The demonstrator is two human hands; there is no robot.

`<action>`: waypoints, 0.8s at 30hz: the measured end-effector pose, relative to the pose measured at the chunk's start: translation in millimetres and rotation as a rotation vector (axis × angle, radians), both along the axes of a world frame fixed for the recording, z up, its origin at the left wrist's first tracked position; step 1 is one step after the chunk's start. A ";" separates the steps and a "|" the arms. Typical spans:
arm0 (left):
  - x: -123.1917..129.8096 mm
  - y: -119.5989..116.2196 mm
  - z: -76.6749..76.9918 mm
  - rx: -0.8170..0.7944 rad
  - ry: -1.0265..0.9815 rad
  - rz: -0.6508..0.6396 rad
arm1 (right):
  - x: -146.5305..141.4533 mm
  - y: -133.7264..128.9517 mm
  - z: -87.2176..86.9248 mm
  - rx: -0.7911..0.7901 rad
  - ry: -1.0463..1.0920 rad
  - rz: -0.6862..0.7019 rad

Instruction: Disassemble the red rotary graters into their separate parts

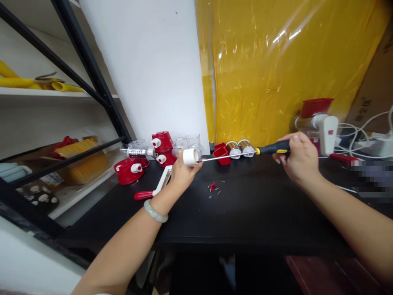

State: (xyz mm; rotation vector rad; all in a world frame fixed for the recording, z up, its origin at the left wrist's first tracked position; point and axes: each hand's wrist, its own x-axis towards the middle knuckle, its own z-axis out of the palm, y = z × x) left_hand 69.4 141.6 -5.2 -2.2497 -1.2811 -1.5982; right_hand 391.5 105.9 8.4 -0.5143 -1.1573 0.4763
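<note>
My left hand (181, 174) is closed round a white cylindrical part (190, 157), held above the black table. A long screwdriver (273, 147) with a black and yellow handle is gripped in my right hand (301, 157). Its metal shaft runs leftward, and the tip is at the fingertips of my left hand, beside the white part. Behind my left wrist lies a white crank handle with a red grip (144, 195). On the table between the hands are a small red piece (213, 186) and several tiny screws (219, 192).
Red bases (127, 172), clear plastic housings (194, 141), red trays (221, 153) and metal grater drums (246, 148) line the back of the black table (245, 217). An assembled grater (328, 127) and white cables (368, 149) are at right. A shelf rack (89, 61) stands left.
</note>
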 end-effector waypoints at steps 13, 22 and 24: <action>0.9 1.8 -1.9 0.156 0.001 -0.025 | -3.2 -3.7 1.5 -0.088 0.014 0.050; 0.6 1.6 -2.9 0.298 0.013 -0.004 | -11.0 -6.5 4.1 -0.377 0.064 0.119; -0.5 2.2 -2.3 0.310 0.021 0.012 | -10.6 -6.5 4.3 -0.346 0.050 0.117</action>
